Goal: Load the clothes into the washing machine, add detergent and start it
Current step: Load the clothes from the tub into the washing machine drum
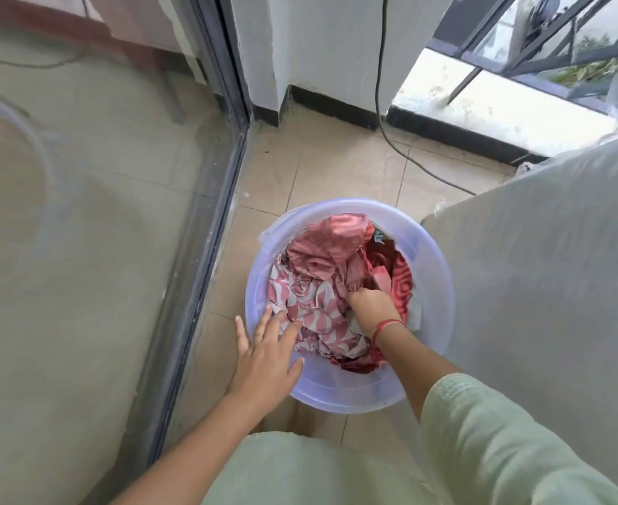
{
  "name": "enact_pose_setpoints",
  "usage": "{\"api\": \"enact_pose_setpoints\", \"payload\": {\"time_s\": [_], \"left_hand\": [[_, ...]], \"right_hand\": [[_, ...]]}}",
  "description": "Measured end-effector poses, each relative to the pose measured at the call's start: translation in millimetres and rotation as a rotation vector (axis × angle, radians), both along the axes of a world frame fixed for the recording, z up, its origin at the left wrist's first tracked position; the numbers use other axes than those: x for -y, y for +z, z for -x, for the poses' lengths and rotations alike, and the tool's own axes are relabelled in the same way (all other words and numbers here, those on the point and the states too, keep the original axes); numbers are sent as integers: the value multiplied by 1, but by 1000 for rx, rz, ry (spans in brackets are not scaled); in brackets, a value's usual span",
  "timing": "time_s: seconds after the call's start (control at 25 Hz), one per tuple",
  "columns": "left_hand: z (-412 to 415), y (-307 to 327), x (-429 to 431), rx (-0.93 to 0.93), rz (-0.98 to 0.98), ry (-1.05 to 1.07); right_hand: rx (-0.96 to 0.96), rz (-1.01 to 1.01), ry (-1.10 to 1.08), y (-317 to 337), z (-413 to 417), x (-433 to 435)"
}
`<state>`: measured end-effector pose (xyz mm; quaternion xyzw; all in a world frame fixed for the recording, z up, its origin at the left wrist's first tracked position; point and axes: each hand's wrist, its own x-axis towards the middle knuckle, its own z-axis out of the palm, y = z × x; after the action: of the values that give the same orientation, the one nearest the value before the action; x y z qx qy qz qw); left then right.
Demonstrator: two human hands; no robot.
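A translucent lilac plastic bucket (435, 282) stands on the tiled floor below me. It is full of crumpled clothes (322, 271) in pink, red and white patterns. My right hand (371, 308) is sunk into the pile near the bucket's right side, fingers closed in the fabric. My left hand (267, 355) lies over the bucket's near-left rim, fingers spread, fingertips touching the patterned cloth. A big grey shape wrapped in clear plastic (540, 271), likely the washing machine, stands right beside the bucket.
A sliding glass door with a dark frame (205, 220) runs along the left. A black cable (391, 140) trails down the white wall and across the tiles. A low ledge and metal railing (519, 67) lie at the far right.
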<state>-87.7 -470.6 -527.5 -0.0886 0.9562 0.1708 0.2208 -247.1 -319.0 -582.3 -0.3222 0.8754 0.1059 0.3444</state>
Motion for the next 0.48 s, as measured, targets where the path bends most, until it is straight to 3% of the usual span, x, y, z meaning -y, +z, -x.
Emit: {"api": "enact_pose_setpoints", "payload": {"time_s": [0.24, 0.48], "left_hand": [[13, 78, 10, 4, -98, 79], [28, 217, 29, -40, -165, 93]], "right_hand": [[-73, 594, -766, 119, -32, -8], [-383, 771, -911, 295, -75, -20]]}}
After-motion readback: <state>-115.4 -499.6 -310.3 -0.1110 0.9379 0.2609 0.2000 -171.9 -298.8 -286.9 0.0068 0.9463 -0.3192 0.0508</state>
